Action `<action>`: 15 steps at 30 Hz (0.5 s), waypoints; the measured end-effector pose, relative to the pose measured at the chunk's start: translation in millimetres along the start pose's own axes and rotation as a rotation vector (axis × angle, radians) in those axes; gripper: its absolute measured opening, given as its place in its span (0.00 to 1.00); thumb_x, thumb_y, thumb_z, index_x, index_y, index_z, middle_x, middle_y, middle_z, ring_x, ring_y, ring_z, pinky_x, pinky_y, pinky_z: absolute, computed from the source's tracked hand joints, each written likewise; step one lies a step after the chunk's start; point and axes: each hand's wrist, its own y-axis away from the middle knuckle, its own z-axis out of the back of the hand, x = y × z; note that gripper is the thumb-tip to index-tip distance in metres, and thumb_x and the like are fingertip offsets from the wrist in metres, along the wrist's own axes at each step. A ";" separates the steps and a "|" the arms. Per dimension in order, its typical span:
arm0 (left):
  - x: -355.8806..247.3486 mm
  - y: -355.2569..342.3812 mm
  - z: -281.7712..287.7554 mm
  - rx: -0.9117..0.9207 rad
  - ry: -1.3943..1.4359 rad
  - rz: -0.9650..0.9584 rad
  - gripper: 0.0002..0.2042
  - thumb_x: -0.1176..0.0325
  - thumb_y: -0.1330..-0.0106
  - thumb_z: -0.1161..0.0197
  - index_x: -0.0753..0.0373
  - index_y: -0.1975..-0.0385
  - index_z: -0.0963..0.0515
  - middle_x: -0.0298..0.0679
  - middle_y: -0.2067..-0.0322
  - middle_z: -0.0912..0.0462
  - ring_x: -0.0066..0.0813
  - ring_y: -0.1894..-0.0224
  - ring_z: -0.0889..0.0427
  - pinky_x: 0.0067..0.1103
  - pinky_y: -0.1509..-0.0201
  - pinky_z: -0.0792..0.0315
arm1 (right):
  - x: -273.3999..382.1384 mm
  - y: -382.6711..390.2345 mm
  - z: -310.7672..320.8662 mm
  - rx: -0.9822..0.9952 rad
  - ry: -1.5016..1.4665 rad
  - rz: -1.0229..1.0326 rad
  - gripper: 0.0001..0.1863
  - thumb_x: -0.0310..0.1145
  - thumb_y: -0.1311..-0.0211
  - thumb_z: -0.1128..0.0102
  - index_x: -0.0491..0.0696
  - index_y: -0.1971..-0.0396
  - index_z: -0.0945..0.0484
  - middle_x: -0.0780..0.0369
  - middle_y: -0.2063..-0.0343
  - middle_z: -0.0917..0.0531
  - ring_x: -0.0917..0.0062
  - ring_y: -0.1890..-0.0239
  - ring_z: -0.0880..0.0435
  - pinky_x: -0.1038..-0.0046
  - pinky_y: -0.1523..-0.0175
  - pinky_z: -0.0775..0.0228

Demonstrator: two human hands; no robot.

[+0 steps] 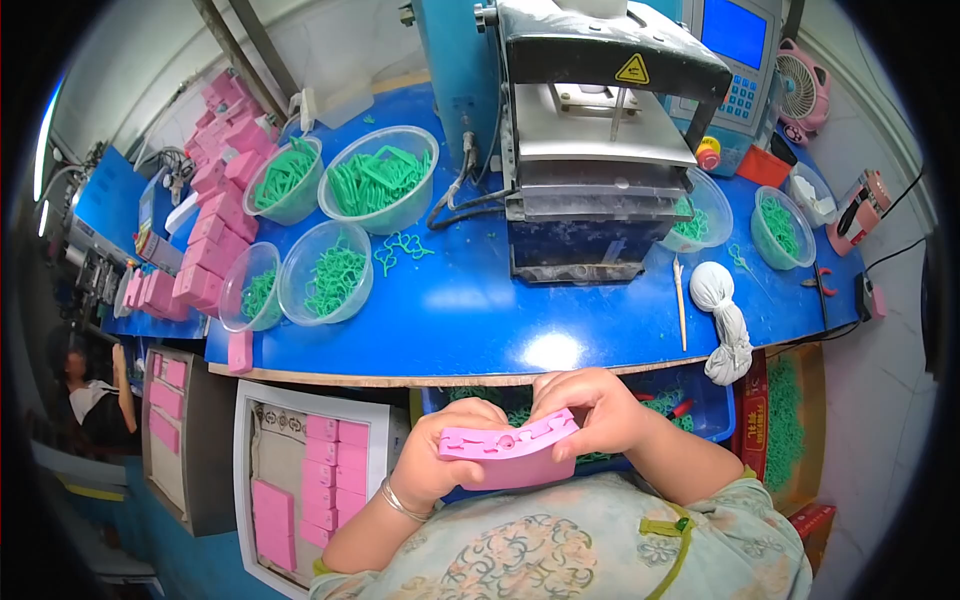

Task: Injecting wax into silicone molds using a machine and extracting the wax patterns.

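Both my hands hold a pink rubber mould [520,472] in front of my body, above the near edge of the blue table [470,345]. It is bent into a slight curve, and its upper edge shows cut-out shapes and a round hole. My left hand [425,455] grips one end, the thumb along the front face. My right hand [602,412] is closed round the other end, its fingers on the far side. A blue tray [715,410] with green wax pieces lies beneath my hands, partly hidden by them.
A press-like machine [610,190] stands at the back. Clear bowls of green wax pieces [335,280] flank it. Pink moulds [215,235] are stacked at left; more lie in a white-framed box [250,395] below. A tied white cloth bundle [725,320] and a wooden stick [681,305] lie right.
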 end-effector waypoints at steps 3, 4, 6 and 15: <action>-1.0 -2.7 -2.8 0.012 0.223 -0.034 0.28 0.49 0.51 0.33 0.67 0.58 0.23 0.42 0.62 0.23 0.31 0.54 0.30 0.25 0.48 0.36 | -2.0 -3.0 -2.2 0.011 -0.145 0.032 0.19 0.31 0.59 0.29 0.41 0.63 0.21 0.60 0.69 0.19 0.76 0.65 0.23 0.76 0.58 0.34; -6.8 -4.5 -3.0 -0.046 0.155 -0.045 0.27 0.50 0.51 0.33 0.67 0.58 0.23 0.41 0.63 0.23 0.30 0.55 0.29 0.25 0.50 0.35 | 2.6 -5.1 -5.0 -0.046 -0.080 -0.009 0.20 0.31 0.58 0.30 0.41 0.63 0.22 0.60 0.70 0.19 0.76 0.66 0.23 0.76 0.58 0.34; -8.0 -5.0 -5.8 -0.204 0.121 -0.052 0.23 0.56 0.49 0.32 0.68 0.60 0.23 0.40 0.64 0.23 0.29 0.60 0.27 0.23 0.53 0.34 | 12.2 -7.9 -11.5 -0.158 0.197 0.002 0.21 0.30 0.58 0.30 0.41 0.61 0.23 0.60 0.70 0.19 0.76 0.69 0.23 0.75 0.61 0.33; -8.5 -11.0 -14.3 -0.482 -0.710 -0.472 0.17 0.69 0.51 0.32 0.67 0.62 0.24 0.39 0.69 0.25 0.33 0.66 0.27 0.25 0.60 0.32 | 4.9 -13.2 -26.6 -0.482 0.699 0.275 0.21 0.28 0.59 0.31 0.43 0.60 0.23 0.58 0.67 0.19 0.71 0.70 0.23 0.73 0.63 0.33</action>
